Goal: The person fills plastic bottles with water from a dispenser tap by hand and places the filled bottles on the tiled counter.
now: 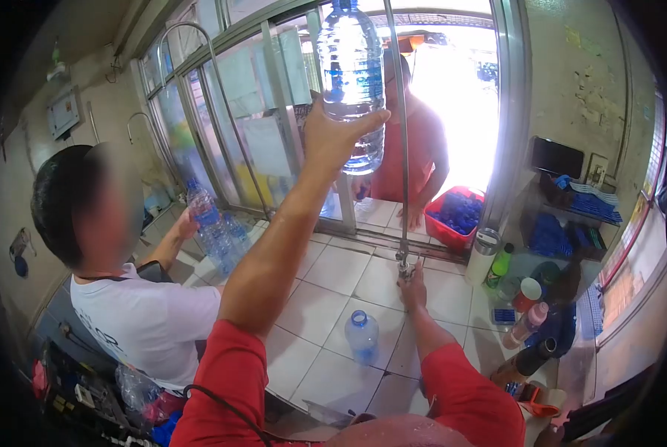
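My left hand (337,134) is raised in front of the window, its fingers wrapped round a large clear plastic bottle (350,82) held upright. Lower down, my right hand (411,283) is closed on a metal valve (403,262) at the foot of a thin vertical pipe (402,164). A second clear bottle (361,339), open at the neck, stands on the white tiled counter (303,320) below and left of my right hand.
A co-worker in a white shirt (143,313) holds a bottle (205,212) at left. Beyond the window stands a person in red (415,141) beside a red basin (452,235) of blue caps. Several bottles and cups, including a green bottle (499,266), line the right side.
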Tool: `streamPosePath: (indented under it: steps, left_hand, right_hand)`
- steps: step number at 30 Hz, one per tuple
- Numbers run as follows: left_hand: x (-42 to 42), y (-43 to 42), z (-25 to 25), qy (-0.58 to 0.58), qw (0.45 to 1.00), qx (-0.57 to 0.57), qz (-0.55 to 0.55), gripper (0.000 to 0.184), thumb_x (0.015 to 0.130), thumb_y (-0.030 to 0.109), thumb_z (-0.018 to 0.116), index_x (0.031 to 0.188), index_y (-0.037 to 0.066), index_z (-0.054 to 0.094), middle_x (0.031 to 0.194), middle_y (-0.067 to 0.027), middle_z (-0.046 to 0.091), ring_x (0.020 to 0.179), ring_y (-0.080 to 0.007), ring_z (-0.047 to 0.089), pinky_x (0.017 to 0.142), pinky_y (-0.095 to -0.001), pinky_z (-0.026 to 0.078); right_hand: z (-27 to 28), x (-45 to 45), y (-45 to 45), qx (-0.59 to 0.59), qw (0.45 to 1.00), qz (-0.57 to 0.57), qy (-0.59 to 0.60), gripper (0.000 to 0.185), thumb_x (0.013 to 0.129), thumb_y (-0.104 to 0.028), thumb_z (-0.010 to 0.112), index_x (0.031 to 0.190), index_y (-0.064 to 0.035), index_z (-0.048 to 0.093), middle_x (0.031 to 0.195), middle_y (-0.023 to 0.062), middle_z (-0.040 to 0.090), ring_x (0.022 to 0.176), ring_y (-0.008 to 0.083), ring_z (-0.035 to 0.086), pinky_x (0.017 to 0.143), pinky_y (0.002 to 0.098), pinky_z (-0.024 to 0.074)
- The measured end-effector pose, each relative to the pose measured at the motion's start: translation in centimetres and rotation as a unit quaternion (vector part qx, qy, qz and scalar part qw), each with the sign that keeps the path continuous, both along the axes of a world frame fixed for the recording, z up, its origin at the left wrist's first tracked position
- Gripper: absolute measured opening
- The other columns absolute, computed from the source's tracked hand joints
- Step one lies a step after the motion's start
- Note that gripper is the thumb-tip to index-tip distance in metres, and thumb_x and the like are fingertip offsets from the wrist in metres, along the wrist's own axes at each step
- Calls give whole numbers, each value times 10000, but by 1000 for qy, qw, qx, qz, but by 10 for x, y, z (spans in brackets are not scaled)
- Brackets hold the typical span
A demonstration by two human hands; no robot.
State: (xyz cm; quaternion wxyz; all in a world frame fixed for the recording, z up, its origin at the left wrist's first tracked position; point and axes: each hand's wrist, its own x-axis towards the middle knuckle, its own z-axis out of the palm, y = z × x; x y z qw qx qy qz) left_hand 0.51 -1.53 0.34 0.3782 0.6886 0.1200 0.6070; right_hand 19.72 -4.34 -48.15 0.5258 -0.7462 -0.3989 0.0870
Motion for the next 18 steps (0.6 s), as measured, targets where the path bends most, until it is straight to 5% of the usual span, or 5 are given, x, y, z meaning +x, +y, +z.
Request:
streamPosePath:
  steps: [4, 8, 18]
  left_hand:
    - [-1, -1, 0, -2, 1000, -17, 6, 726, 602, 281, 941, 1145, -31, 575, 937, -148, 694, 786, -225, 688, 678, -298, 569]
    - [-2, -3, 0, -2, 1000, 9, 14, 384, 704, 113, 856, 1039, 7, 701, 919, -100, 740, 784, -169, 700, 737, -266, 538]
    - [-2, 9, -5, -12, 999, 47, -6, 373, 714, 124, 853, 1029, -6, 702, 920, -104, 743, 763, -168, 703, 720, -272, 554]
  right_hand:
    - [4, -3, 1, -30, 998, 18, 50, 899, 838, -203, 696, 1570, -98, 186, 1397, 141, 515, 1095, 325, 612, 857, 375, 511]
    - [-6, -1, 7, 0, 1000, -6, -3, 896, 836, -209, 701, 1569, -97, 199, 1367, 144, 534, 1087, 326, 612, 847, 379, 509]
    - [-35, 14, 19, 12, 1000, 21, 15, 852, 849, -264, 686, 1552, -76, 242, 1345, 131, 560, 1118, 307, 603, 921, 354, 481]
